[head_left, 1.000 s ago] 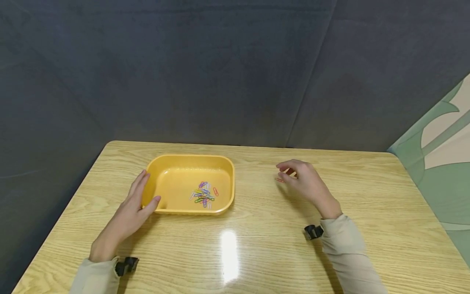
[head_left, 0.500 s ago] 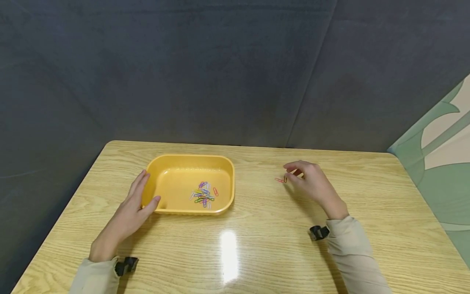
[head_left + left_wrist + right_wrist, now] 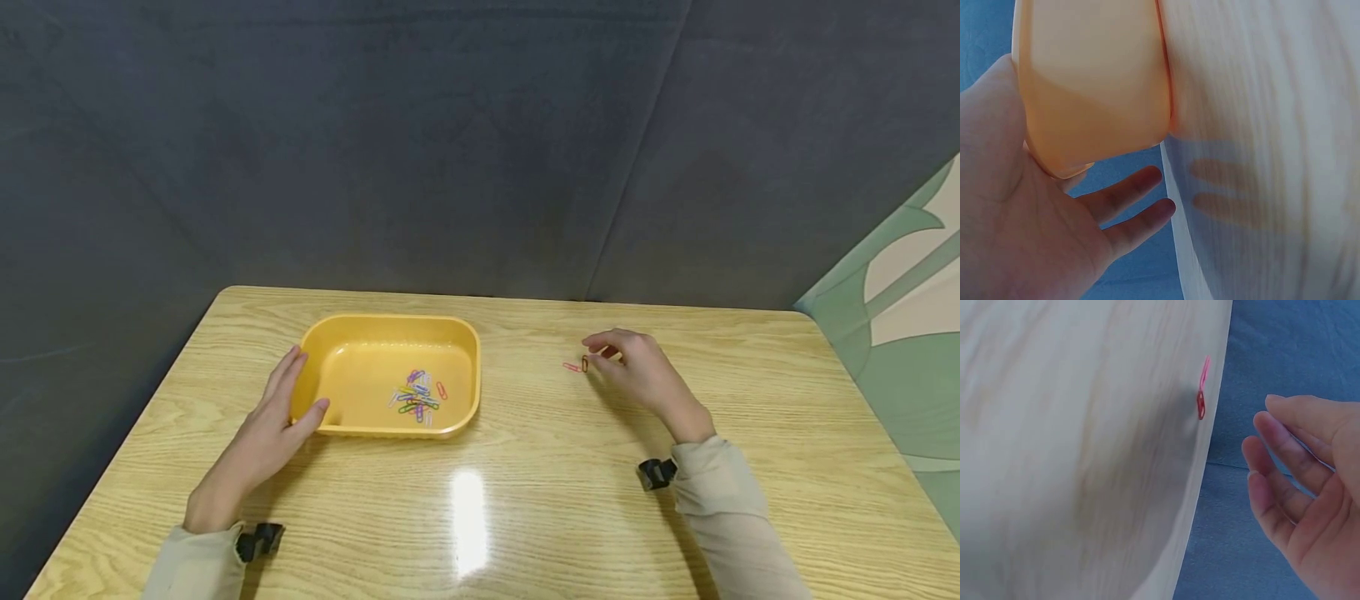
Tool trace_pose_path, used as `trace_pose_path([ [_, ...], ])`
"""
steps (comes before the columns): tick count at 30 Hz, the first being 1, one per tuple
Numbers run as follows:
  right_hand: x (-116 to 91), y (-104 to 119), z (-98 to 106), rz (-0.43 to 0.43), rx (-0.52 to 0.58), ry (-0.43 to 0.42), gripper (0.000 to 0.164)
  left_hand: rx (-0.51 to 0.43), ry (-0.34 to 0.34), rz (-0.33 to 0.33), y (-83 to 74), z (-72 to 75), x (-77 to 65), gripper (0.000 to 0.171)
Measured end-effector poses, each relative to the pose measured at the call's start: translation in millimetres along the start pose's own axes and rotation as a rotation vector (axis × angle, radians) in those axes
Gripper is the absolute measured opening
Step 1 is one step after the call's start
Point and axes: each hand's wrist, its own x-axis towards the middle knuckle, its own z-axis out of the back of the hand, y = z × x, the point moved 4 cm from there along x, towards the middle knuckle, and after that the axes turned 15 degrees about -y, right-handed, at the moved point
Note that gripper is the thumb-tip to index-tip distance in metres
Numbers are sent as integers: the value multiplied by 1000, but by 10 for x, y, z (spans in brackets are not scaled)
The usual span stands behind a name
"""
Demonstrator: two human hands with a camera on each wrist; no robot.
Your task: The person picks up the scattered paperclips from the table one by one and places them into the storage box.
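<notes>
My left hand [image 3: 262, 433] rests against the left end of a yellow plastic tray [image 3: 360, 432], thumb over the near rim and fingers spread along its side. In the left wrist view, the tray's wall [image 3: 1097, 94] passes between thumb and fingers. Inside the tray lie several coloured paper clips [image 3: 416, 400]. To the right of it, my right hand [image 3: 633, 371] hovers with fingertips close to a dark red paper clip [image 3: 585, 364]. A pink paper clip [image 3: 572, 367] lies end to end with that one. In the right wrist view, the right hand's loosely bent fingers [image 3: 1291, 456] hold nothing.
Both hands work over a light wood-grain table [image 3: 540, 500]. Behind its far edge stands a dark blue cloth backdrop [image 3: 450, 150], with a green and beige patterned panel [image 3: 900, 333] at the right.
My right hand has shifted slightly right and away from the two paper clips, and the dark red one, hidden before, now shows. The left hand and the tray stay put.
</notes>
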Motion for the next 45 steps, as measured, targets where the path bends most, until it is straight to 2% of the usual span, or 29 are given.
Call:
trace_pose_path([
  [11,33,-76,-45,-6,-20,46,23,3,3,5,-14,18,3,79],
  [24,37,-97,-131,48,-80,191,26,11,-3,2,-2,-1,12,79],
  [45,27,-140,-168,28,-103,165,8,5,8,18,31,-30,-7,80],
])
